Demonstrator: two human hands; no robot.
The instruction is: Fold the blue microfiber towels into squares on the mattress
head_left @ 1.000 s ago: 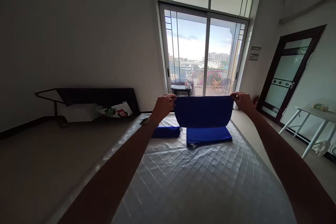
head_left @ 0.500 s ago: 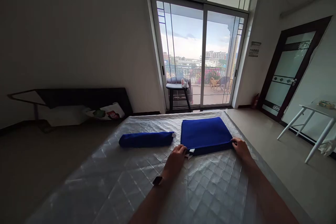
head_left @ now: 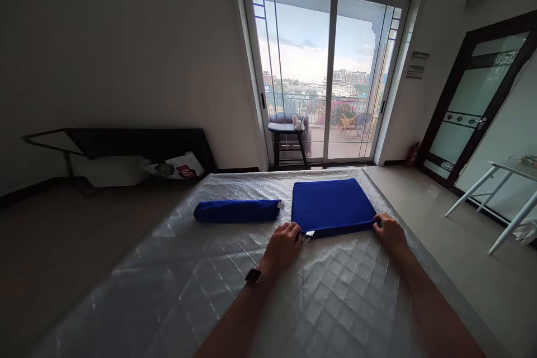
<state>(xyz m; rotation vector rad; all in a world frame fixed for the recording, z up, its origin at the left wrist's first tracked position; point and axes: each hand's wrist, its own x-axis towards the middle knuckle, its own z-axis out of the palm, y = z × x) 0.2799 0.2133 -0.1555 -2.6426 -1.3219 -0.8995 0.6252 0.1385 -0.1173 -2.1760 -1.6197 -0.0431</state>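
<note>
A folded blue cloth (head_left: 331, 204) lies flat on the quilted, plastic-covered mattress (head_left: 260, 302). My left hand (head_left: 285, 243) pinches its near left corner, where a small white tag sticks out. My right hand (head_left: 388, 231) grips the near right corner. Both hands rest on the mattress at the cloth's near edge. A rolled blue cloth (head_left: 237, 211) lies just to the left of the folded one, apart from both hands. A watch sits on my left wrist.
Beyond the mattress a dark stool (head_left: 287, 142) stands before the sliding glass balcony door (head_left: 327, 75). A dark headboard (head_left: 126, 148) and a printed bag lean on the left wall. A white table (head_left: 507, 187) stands at the right.
A second ago I held the cloth's top half raised at its far corners. It has since been folded down flat, and my hands now sit at its near corners.
</note>
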